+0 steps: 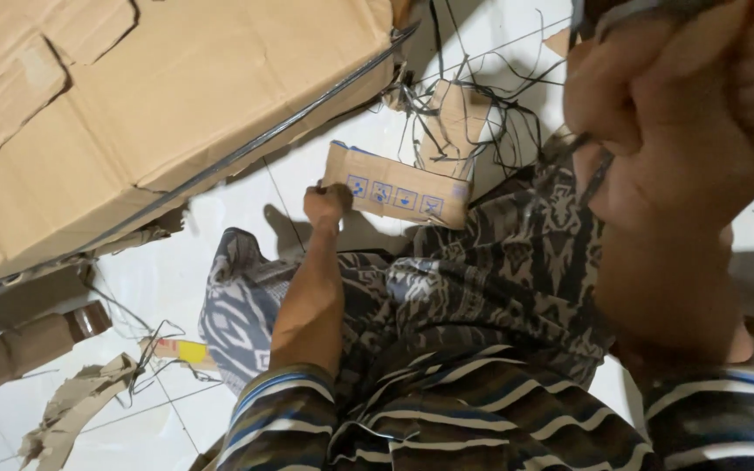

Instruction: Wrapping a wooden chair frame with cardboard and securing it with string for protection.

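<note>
Down low, left hand (pixel 326 202): fingers closed on the near corner of a small cardboard strip (pixel 394 185), which lies flat on the white tiled floor (pixel 176 270) just past the person's knees.
Right hand (pixel 691 105): raised close to the camera, fingers curled shut around a thin dark cord (pixel 591 170) (only a short piece shows below the fist).
Large cardboard box (pixel 159 96): stands to the left, torn along its top, a dark strap running down its edge.
Loose black strapping (pixel 473 96): tangled on the tiles beyond the strip, around another cardboard scrap.
Torn scraps (pixel 71 406): scattered at lower left.
Progress: by my reading, the box is partly stripped and cut straps are off; plenty of cardboard is left.
</note>
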